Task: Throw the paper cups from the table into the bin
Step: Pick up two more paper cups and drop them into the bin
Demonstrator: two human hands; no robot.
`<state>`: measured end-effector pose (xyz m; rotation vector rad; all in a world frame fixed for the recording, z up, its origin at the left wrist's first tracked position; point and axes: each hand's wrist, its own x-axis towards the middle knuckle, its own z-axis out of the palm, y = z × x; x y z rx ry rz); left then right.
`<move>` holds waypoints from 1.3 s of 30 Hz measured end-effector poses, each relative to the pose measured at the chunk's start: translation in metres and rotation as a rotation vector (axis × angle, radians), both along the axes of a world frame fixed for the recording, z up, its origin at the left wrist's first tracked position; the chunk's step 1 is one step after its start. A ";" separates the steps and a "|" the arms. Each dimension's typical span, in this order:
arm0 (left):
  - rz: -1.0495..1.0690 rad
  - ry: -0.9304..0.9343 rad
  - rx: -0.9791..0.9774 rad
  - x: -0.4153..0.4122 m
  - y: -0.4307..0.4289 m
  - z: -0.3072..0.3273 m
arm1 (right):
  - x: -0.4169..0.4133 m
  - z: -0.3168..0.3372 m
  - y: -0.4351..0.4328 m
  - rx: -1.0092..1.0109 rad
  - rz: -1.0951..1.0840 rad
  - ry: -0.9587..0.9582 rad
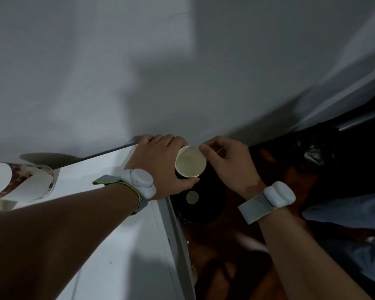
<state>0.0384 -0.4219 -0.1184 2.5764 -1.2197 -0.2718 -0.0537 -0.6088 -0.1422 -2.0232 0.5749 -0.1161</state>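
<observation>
My left hand (160,161) grips a paper cup (191,162) past the table's right edge, its open mouth turned up toward me. My right hand (227,161) is beside it, thumb and forefinger touching the cup's far rim. Directly below the cup stands the round black bin (212,204), with a pale disc, perhaps a cup's bottom, visible inside. Two more paper cups (20,182) with brown print lie on their sides at the left of the white table (126,245).
A white wall fills the upper view right behind the table. The floor to the right is dark brown. A black plastic bag (320,152) and blue cloth (351,213) lie at the right. Both wrists wear grey bands.
</observation>
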 end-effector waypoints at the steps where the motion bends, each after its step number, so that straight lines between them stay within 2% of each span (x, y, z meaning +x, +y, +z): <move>1: -0.001 -0.002 0.004 0.000 0.000 0.000 | -0.001 0.002 0.003 -0.080 0.014 0.021; 4: 0.005 -0.013 0.005 -0.001 0.000 0.000 | 0.000 0.003 0.008 -0.188 0.026 0.052; 12: -0.022 -0.056 -0.005 0.000 0.002 -0.006 | -0.001 0.002 0.003 -0.249 -0.030 0.043; 17: -0.035 -0.068 -0.024 -0.002 0.003 -0.004 | -0.017 -0.018 -0.018 -0.300 -0.140 0.097; 24: -0.016 -0.047 -0.024 -0.003 0.002 -0.005 | -0.054 -0.090 -0.017 -0.256 -0.263 0.376; 30: -0.015 -0.074 -0.049 -0.003 0.002 -0.007 | -0.081 -0.142 0.003 -0.132 -0.229 0.700; 39: -0.003 -0.066 -0.072 -0.002 0.003 -0.009 | -0.081 -0.172 0.020 -0.018 -0.215 0.796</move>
